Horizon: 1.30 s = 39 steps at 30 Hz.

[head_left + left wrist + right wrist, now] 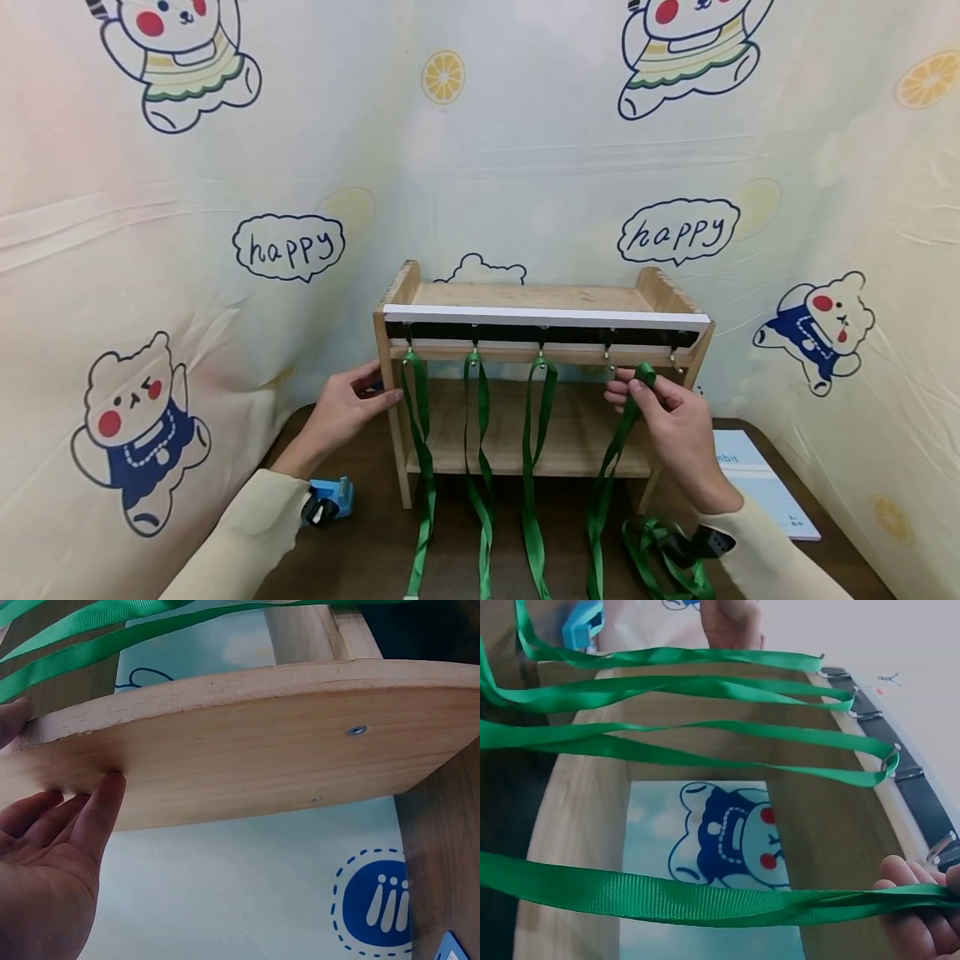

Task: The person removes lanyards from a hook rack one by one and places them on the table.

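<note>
A small wooden shelf (525, 296) carries a black-and-white strip (510, 333) with a row of metal hooks along its upper front. Three green lanyards (481, 467) hang in loops from the hooks on the left. With thumb and fingers my right hand (678, 425) pinches the top of another green lanyard (667, 900), just right of the fourth hook (607, 350) and apart from it. My left hand (345, 412) holds the shelf's left side panel (247, 750), its fingertips against the outer face and the thumb at the front edge.
More green lanyard (652, 542) lies bunched on the dark table (360, 558) below my right wrist. A light blue notebook (765, 483) is at the right. A small blue object (341, 496) sits by my left wrist. A printed cloth (525, 167) hangs behind.
</note>
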Each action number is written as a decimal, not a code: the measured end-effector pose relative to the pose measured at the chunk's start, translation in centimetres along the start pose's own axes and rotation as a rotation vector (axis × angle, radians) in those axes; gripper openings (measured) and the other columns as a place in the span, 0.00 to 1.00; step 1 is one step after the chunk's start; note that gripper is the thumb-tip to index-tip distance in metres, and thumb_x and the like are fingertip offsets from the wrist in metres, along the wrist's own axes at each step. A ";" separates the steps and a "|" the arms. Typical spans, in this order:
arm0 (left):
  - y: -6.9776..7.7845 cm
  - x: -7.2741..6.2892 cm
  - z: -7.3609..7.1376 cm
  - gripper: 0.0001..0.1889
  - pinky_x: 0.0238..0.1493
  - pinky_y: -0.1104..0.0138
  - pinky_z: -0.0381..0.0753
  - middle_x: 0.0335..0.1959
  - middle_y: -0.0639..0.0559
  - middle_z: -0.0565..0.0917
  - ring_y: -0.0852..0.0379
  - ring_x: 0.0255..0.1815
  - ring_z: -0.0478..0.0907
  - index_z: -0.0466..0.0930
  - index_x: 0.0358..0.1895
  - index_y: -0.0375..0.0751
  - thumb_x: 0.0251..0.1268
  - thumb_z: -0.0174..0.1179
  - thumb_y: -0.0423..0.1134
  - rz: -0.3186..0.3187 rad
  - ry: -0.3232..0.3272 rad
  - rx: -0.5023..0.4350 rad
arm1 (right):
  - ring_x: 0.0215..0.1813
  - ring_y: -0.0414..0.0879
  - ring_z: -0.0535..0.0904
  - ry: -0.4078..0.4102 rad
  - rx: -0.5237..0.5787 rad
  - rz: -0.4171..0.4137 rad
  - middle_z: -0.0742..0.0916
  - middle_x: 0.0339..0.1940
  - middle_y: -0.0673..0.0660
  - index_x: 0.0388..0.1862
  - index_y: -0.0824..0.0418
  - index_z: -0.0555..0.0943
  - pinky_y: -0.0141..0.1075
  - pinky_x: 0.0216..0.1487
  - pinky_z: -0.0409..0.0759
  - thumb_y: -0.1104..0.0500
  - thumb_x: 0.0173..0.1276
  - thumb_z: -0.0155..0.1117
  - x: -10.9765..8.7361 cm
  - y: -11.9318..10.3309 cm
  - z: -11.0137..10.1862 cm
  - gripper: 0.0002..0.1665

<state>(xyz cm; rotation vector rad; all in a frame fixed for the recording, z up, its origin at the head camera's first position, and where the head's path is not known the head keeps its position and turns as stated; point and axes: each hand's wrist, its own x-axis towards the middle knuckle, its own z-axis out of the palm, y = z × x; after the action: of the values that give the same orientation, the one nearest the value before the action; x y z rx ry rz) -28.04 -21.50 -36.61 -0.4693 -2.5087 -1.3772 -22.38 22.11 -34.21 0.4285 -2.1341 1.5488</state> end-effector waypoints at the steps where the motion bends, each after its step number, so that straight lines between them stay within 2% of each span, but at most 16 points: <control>1: 0.0 0.0 0.0 0.35 0.53 0.55 0.88 0.61 0.35 0.83 0.40 0.58 0.83 0.69 0.74 0.42 0.67 0.68 0.49 0.001 -0.001 0.001 | 0.46 0.36 0.90 0.001 0.001 0.005 0.90 0.51 0.69 0.60 0.70 0.81 0.29 0.47 0.87 0.53 0.81 0.54 -0.1 0.1 -0.1 0.23; 8: 0.1 0.0 0.0 0.34 0.51 0.58 0.88 0.60 0.37 0.83 0.40 0.57 0.83 0.70 0.74 0.43 0.67 0.67 0.49 0.005 -0.008 -0.007 | 0.46 0.36 0.90 0.033 -0.023 0.046 0.89 0.52 0.68 0.59 0.69 0.81 0.29 0.47 0.87 0.53 0.81 0.54 -0.8 1.5 -0.9 0.23; 17: 0.1 0.1 -0.1 0.33 0.51 0.60 0.88 0.59 0.38 0.84 0.43 0.56 0.83 0.71 0.73 0.44 0.67 0.67 0.49 0.007 -0.012 -0.007 | 0.46 0.35 0.90 0.028 -0.037 0.112 0.88 0.54 0.69 0.59 0.69 0.80 0.31 0.47 0.87 0.51 0.81 0.53 -1.7 3.4 -1.6 0.24; 28: 0.3 0.1 -0.1 0.33 0.50 0.61 0.88 0.59 0.37 0.84 0.42 0.57 0.83 0.71 0.73 0.42 0.67 0.67 0.48 0.016 -0.007 -0.015 | 0.46 0.34 0.89 0.003 -0.013 0.106 0.88 0.54 0.71 0.60 0.73 0.80 0.32 0.44 0.88 0.56 0.81 0.54 -3.3 3.8 -1.1 0.23; 32: 0.3 0.1 -0.2 0.33 0.50 0.61 0.88 0.59 0.37 0.84 0.42 0.56 0.83 0.71 0.73 0.42 0.68 0.67 0.48 0.023 -0.008 -0.016 | 0.47 0.36 0.90 -0.020 0.031 0.192 0.90 0.53 0.63 0.61 0.72 0.79 0.34 0.47 0.88 0.53 0.81 0.53 -4.1 4.1 -1.0 0.24; 34: 0.2 0.1 -0.2 0.33 0.50 0.61 0.88 0.59 0.37 0.84 0.42 0.56 0.83 0.71 0.73 0.42 0.68 0.67 0.47 0.023 -0.008 -0.016 | 0.48 0.37 0.90 -0.028 0.047 0.240 0.91 0.51 0.57 0.61 0.71 0.79 0.35 0.48 0.88 0.52 0.81 0.54 -4.4 4.4 -0.8 0.25; 39: 0.1 0.1 -0.1 0.33 0.50 0.60 0.89 0.59 0.37 0.84 0.43 0.56 0.84 0.71 0.73 0.42 0.67 0.68 0.48 0.018 -0.002 0.001 | 0.46 0.41 0.91 -0.024 0.060 0.327 0.91 0.50 0.61 0.61 0.71 0.80 0.36 0.47 0.88 0.53 0.80 0.55 -5.2 5.0 -0.5 0.24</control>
<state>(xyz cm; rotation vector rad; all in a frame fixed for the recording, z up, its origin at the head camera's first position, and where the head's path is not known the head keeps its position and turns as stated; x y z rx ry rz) -28.08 -21.52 -36.48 -0.4919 -2.5010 -1.3692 -20.39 24.05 -40.87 0.1199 -2.2671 1.7933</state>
